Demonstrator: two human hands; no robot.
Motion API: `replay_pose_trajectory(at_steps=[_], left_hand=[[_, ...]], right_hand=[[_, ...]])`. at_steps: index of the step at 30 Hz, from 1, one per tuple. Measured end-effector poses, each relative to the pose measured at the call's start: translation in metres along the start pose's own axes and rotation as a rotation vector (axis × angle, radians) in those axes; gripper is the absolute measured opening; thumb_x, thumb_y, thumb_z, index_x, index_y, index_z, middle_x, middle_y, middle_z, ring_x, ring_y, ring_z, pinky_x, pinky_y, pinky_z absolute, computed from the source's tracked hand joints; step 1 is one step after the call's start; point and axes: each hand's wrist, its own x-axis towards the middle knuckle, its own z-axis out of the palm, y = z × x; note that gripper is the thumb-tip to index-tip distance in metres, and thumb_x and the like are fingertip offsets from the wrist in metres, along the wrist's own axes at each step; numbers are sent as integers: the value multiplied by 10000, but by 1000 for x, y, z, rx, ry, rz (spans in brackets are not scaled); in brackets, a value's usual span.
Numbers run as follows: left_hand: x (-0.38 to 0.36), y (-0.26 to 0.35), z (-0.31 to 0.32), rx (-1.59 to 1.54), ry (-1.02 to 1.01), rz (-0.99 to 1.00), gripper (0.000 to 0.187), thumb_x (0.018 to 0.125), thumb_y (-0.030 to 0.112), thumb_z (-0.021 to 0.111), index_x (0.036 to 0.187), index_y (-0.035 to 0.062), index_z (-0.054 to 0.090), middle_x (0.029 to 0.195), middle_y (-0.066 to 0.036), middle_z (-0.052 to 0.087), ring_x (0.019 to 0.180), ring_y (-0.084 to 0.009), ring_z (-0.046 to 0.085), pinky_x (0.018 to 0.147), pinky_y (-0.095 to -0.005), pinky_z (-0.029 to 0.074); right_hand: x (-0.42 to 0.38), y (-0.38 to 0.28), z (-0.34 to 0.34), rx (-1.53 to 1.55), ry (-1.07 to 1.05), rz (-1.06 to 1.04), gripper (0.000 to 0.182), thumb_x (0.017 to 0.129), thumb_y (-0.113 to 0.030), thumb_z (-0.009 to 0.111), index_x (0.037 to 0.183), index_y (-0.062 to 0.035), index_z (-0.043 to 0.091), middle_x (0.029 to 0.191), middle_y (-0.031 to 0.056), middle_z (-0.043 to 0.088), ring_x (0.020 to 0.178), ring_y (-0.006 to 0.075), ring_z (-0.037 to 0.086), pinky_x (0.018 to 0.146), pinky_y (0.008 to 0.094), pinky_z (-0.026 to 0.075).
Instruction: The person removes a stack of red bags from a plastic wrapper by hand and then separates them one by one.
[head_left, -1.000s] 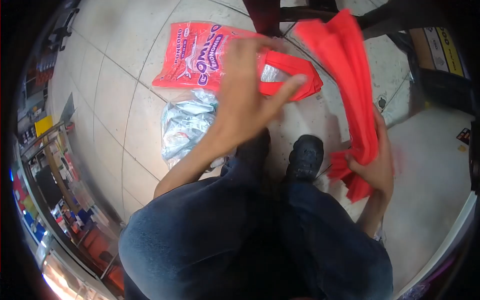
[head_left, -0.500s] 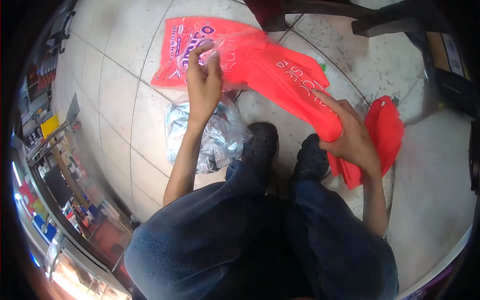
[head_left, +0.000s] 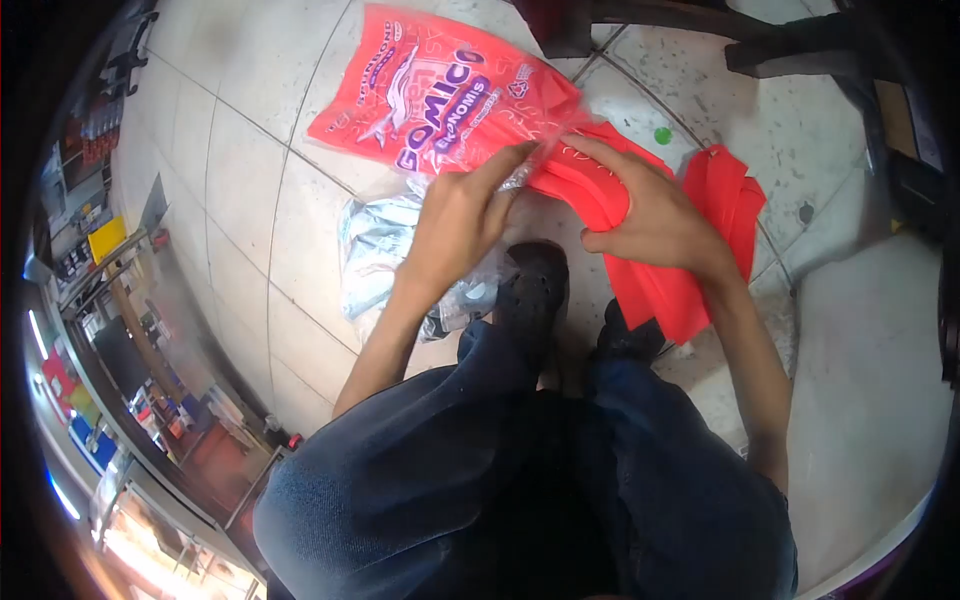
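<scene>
Large purple capitals read "GOMICO" across a flat, glossy, clear plastic packet [head_left: 430, 110] with bright red contents, and "EKONOMIS" runs below in white on a purple band. Finer print beside these words is too small to make out. A slim white-and-purple figure is drawn next to the lettering, and a small purple emblem sits nearer the open end. The packet lies on the floor [head_left: 310, 230] of pale, smudged tiles with dark joints.

At its open end is a folded, matte bright red fabric bundle [head_left: 590, 185], soft and layered, with scraps of white print that cannot be read. Its near end meets the packet's mouth, where clear film makes it hard to tell how far in it reaches; the loose ends fan out in pointed flaps beyond the wrist.

The right hand [head_left: 660, 215] is wrapped around the bundle, fingers laid along the top, thumb at the lower edge. The left hand [head_left: 460, 220] is partly open, index finger stretched to the packet's mouth, thumb apart; whether it pinches the film cannot be told.

Under the left forearm sits a crumpled, silvery, see-through plastic bag [head_left: 380, 240]. Dark shoes [head_left: 537, 280] stand just below, and a round green spot [head_left: 662, 135] lies above the bundle.
</scene>
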Motion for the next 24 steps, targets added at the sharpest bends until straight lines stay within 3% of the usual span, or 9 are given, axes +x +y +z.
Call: replay_pose_trajectory(at_steps=[2, 10, 12, 13, 15, 16, 21, 23, 24], left_hand=[[-6, 5, 6, -47, 130, 10, 396, 841, -7, 598, 1234, 47, 605, 753, -252, 633, 667, -404, 661, 617, -436, 514], [-17, 25, -1, -100, 177, -51, 305, 907, 35, 580, 1207, 62, 627, 692, -239, 630, 640, -394, 659, 590, -427, 511], [-21, 33, 3, -149, -25, 2, 287, 909, 63, 600, 1193, 66, 639, 678, -218, 631, 619, -386, 648, 577, -434, 508], [-23, 29, 12, -92, 3, 163, 310, 888, 77, 624, 1197, 72, 640, 683, -207, 634, 615, -377, 645, 574, -440, 506], [-23, 27, 17, -79, -24, 197, 327, 872, 78, 635, 1199, 73, 639, 693, -210, 636, 619, -376, 647, 573, -441, 505], [-23, 28, 17, -67, -48, 226, 345, 856, 80, 646, 1200, 75, 638, 703, -213, 637, 623, -374, 649, 573, -441, 503], [-22, 29, -7, -38, -9, -23, 400, 838, 27, 629, 1235, 76, 623, 748, -221, 647, 622, -374, 650, 579, -434, 504], [-22, 22, -19, -80, 49, -144, 434, 842, -25, 591, 1263, 75, 611, 791, -221, 658, 641, -373, 659, 595, -414, 507], [-24, 18, -21, -83, 47, -153, 434, 842, -25, 591, 1263, 75, 611, 791, -221, 658, 641, -373, 659, 595, -414, 507]], right_hand=[[9, 8, -5, 113, -82, -35, 852, 682, -103, 749, 1467, -130, 421, 1410, 181, 513, 1314, 325, 485, 1081, 397, 408], [16, -2, 32, -88, 134, -47, 851, 718, -67, 762, 1482, -105, 388, 1417, 186, 500, 1226, 306, 558, 1022, 406, 460], [31, 9, 37, 241, -12, -139, 818, 717, -175, 790, 1449, -103, 430, 1335, 246, 514, 1241, 346, 521, 1017, 434, 448], [34, 23, 45, 274, -74, 58, 825, 713, -217, 817, 1435, -81, 442, 1338, 286, 478, 1257, 367, 490, 1022, 465, 428], [72, 41, 62, -604, -308, -139, 894, 716, -267, 834, 1461, -57, 388, 1384, 290, 446, 1289, 375, 452, 1063, 457, 391], [80, 43, 61, -604, -307, -139, 894, 716, -267, 834, 1461, -57, 388, 1384, 290, 446, 1289, 375, 452, 1063, 457, 391], [90, 47, 58, 322, 81, -488, 928, 736, -297, 825, 1477, -44, 327, 1422, 274, 432, 1352, 367, 402, 1101, 450, 348], [64, 32, 41, 355, 29, -52, 1011, 730, -330, 832, 1497, -31, 246, 1449, 252, 421, 1372, 366, 396, 1118, 438, 342], [56, 33, 36, 358, 22, -46, 1011, 730, -330, 832, 1497, -31, 246, 1449, 252, 421, 1372, 366, 396, 1118, 438, 342]])
